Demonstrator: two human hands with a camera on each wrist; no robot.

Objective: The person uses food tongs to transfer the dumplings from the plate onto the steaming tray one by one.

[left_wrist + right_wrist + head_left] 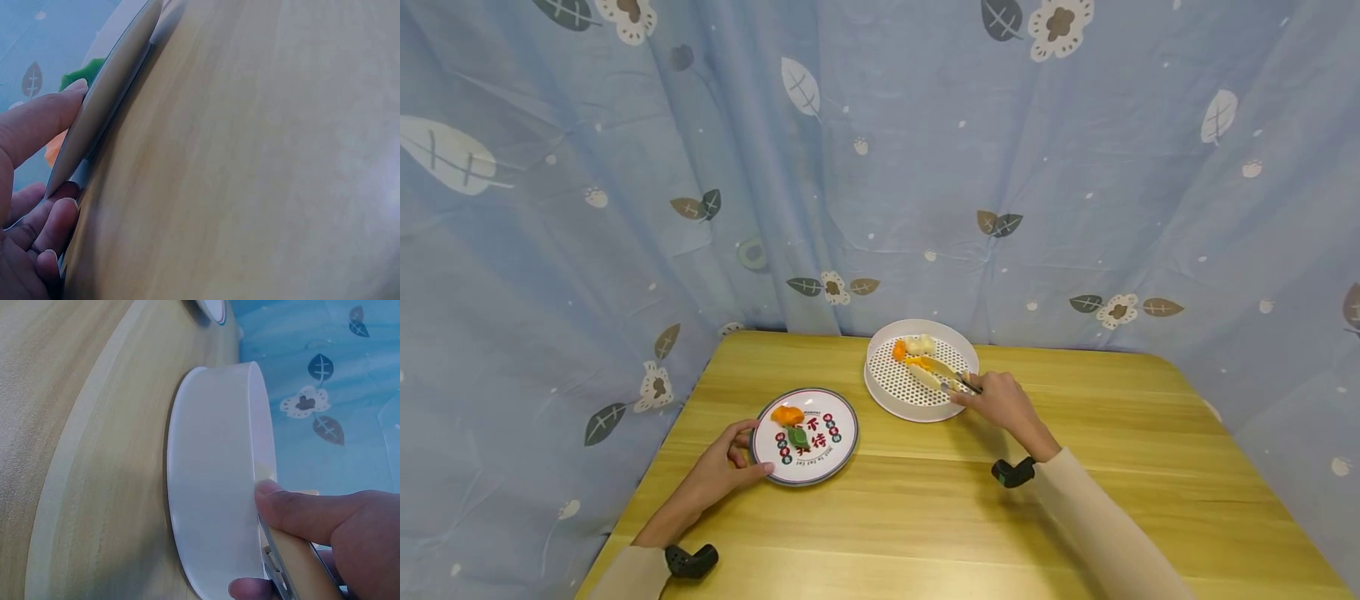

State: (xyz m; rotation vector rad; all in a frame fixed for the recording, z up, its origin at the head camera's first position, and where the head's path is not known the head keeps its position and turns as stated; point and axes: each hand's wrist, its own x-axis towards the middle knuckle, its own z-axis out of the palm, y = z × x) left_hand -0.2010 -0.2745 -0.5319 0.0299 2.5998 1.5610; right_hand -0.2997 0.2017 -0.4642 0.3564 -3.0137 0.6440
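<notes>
My left hand [718, 468] grips the left rim of a round white plate [842, 454] printed with red characters. In the left wrist view the thumb lies over the plate's edge [112, 94], with fingers underneath. An orange food-like piece [787, 416] and a green leaf-shaped piece [798, 437] lie on the plate. My right hand [1000, 404] holds tongs [937, 367] with pale yellow ends inside a white round perforated basket [916, 411]. The tong tips are at a yellow-orange piece [917, 362]; whether they pinch it, I cannot tell. Another orange piece [898, 350] and whitish pieces [921, 345] sit behind it.
Both the plate and the basket are on a light wooden table [880, 517]. A blue curtain [910, 167] with leaves and flowers hangs behind and at the sides. Black devices are strapped at both wrists. The basket's wall [212, 456] rises beside my right hand.
</notes>
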